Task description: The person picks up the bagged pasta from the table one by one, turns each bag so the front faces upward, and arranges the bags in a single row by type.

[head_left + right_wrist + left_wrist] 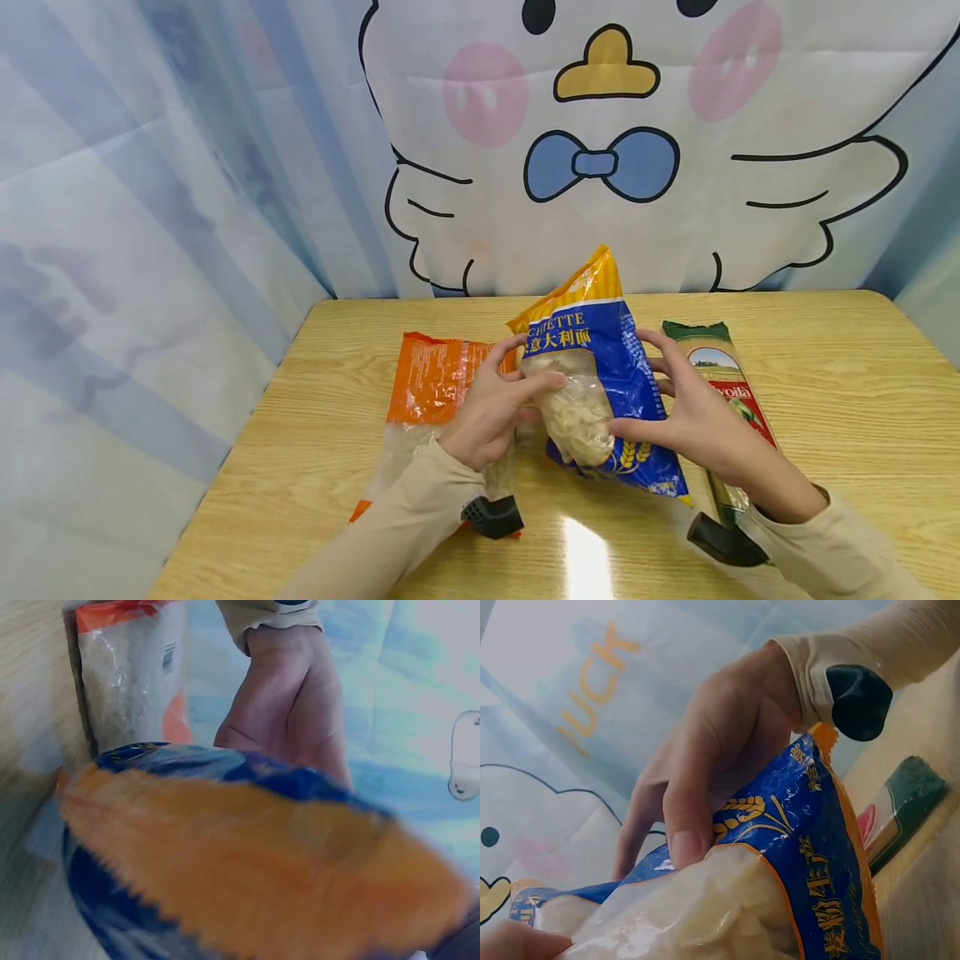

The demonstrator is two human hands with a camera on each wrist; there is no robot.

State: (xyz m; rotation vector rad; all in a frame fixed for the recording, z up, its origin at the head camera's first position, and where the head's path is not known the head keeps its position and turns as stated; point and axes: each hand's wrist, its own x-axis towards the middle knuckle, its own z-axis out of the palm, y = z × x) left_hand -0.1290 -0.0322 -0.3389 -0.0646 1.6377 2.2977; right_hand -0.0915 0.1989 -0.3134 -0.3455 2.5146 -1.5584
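Between both hands a blue and yellow bag of pasta is held up at a tilt over the table, its pale shell-like pieces showing through a clear window. The left hand grips its left side, thumb across the front at the window. On the opposite side the right hand holds the bag, thumb on the front and fingers around the far edge. The left wrist view shows the right hand's fingers on the blue film. In the right wrist view the bag's orange serrated end hides most of the left hand's fingers.
An orange and clear food packet lies flat on the wooden table, partly beneath the left forearm. At the right, a long green and red packet lies partly behind the right hand. A printed curtain hangs along the back.
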